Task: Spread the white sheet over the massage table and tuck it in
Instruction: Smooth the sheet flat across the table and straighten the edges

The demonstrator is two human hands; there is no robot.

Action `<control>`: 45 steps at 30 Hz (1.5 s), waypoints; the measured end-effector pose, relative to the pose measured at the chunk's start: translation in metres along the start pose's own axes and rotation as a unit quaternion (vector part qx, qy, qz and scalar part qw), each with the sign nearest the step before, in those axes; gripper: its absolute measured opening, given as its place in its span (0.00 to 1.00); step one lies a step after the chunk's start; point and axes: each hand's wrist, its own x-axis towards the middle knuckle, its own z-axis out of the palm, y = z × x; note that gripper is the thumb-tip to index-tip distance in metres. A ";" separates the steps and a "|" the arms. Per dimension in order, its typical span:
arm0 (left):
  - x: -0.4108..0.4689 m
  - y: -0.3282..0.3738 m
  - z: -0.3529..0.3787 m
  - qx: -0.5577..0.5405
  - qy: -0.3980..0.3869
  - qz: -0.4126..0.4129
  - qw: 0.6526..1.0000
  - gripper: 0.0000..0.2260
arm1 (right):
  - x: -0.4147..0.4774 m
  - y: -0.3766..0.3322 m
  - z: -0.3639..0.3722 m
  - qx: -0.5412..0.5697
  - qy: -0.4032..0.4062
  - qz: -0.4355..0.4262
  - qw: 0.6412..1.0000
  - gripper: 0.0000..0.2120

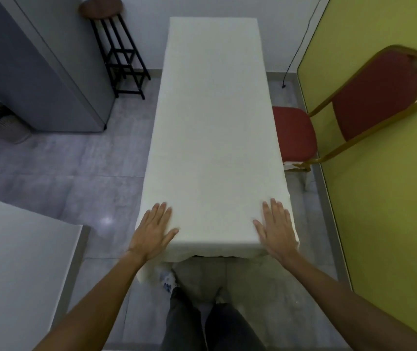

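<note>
White sheet point(215, 122): long axis straight ahead of the fingers point(163, 211); loose near hem just below both palms. Left hand point(151, 229), right hand point(274, 229) flat, outspread, gripping nothing.

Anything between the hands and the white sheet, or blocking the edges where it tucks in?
Nothing at the hands: left hand and right hand lie flat on the white cloth sheet. A red padded, gold-framed chair sits close beside its right side.

Left of the sheeted table point(215, 117) the floor point(76, 160) lies open along its side, with a black stool point(116, 51) near its far corner. Right of the table a red chair point(296, 135) sits just beside its edge, the yellow wall point(379, 211) close behind.
</note>
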 end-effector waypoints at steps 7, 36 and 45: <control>0.056 0.014 -0.004 -0.007 0.042 -0.022 0.999 0.39 | 0.068 -0.024 0.024 -0.026 -0.026 -0.032 0.999 0.37; 0.155 0.052 0.010 -0.005 0.064 0.077 0.995 0.31 | 0.136 -0.097 0.045 0.010 0.031 -0.130 0.991 0.31; 0.109 -0.084 -0.005 -0.066 0.097 -0.172 0.978 0.42 | 0.149 0.048 0.002 -0.006 0.040 0.110 0.993 0.38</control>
